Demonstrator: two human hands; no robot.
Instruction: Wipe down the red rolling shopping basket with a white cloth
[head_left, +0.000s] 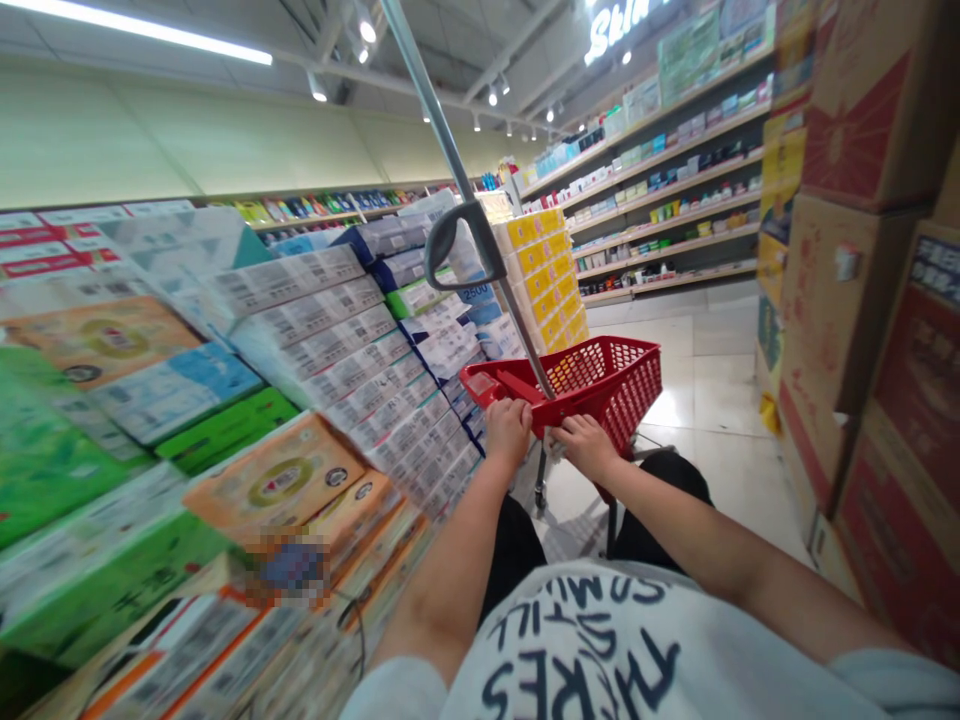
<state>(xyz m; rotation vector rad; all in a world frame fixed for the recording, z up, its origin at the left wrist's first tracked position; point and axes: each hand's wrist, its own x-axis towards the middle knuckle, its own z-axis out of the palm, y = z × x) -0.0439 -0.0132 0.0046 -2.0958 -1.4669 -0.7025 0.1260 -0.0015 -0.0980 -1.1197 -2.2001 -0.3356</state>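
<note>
A red plastic shopping cart [630,385] with a perforated basket stands in front of me. A tall grey metal pole [439,110] with a dark loop handle [442,250] rises from the near end of the cart. My left hand [510,425] is closed over the cart's near edge, left of the pole's foot. To the right of the pole, my right hand [585,445] has its fingers curled onto the same edge. Something small and whitish shows under the right fingers; I cannot make out what it is. The undersides of both grips are hidden.
Stacked tissue packs [337,340] line the left side, with orange packs [285,480] nearest me. Yellow packs [540,270] stand beyond the cart. Cardboard cartons [840,300] rise close on the right. Pale floor [720,400] runs toward stocked wall shelves [675,200].
</note>
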